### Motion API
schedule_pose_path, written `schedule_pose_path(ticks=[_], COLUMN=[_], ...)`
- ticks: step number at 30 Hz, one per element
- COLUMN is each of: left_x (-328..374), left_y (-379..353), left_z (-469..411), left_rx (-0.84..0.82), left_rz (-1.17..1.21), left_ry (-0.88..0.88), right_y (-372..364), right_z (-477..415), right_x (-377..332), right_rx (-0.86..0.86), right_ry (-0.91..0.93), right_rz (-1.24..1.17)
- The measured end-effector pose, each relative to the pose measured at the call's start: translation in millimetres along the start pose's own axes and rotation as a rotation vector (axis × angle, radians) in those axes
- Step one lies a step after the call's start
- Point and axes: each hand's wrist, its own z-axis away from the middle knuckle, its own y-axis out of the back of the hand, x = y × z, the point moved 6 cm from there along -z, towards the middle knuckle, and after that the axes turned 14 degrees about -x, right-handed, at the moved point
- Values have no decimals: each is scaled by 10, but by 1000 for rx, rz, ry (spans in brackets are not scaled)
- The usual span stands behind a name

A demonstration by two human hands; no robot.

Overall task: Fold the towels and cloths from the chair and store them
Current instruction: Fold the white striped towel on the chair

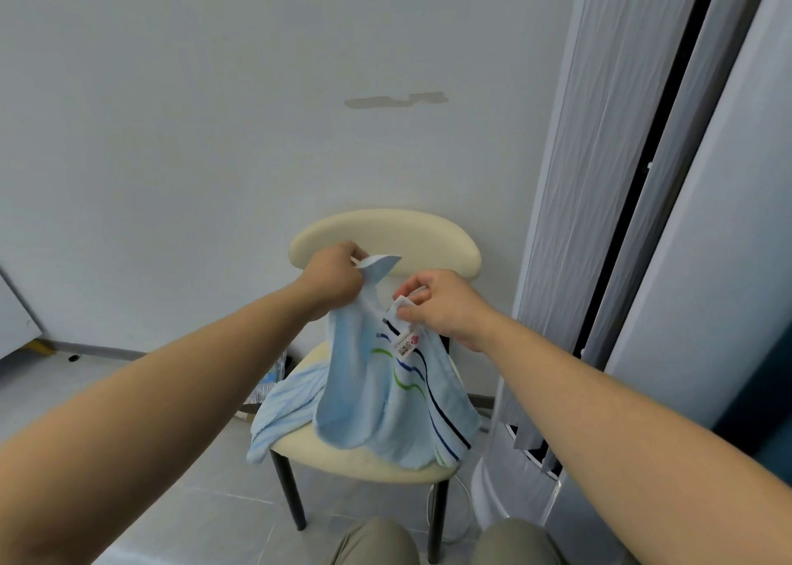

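Left grip (334, 278) and right grip (445, 307) each pinch a towel (364, 393) corner. An uneven pull risks a crooked fold, or dragging the cloth (283, 410) off the chair (428, 239).

Both bare forearms reach forward from the lower corners and converge, with the left hand (336, 279) a little higher than the right hand (443, 307). The left hand's fingers are curled round a top corner of the towel (377, 397), its back toward the camera. The right hand pinches the towel's neighbouring edge between thumb and forefinger, the hands near each other but apart.
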Motion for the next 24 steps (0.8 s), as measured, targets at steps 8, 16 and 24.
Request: schedule_pose_path(ticks=[8, 16, 24], left_x=[16, 142, 263], left_y=[-14, -13, 69], left_z=[17, 77, 172], left_rx=[-31, -9, -13], left_rz=[62, -26, 150], left_ry=[54, -41, -182], right_y=[48, 77, 73], right_z=[14, 2, 16], right_x=[-107, -157, -302], right_rx=[67, 87, 50], right_ry=[107, 163, 226], right_rz=[60, 25, 0])
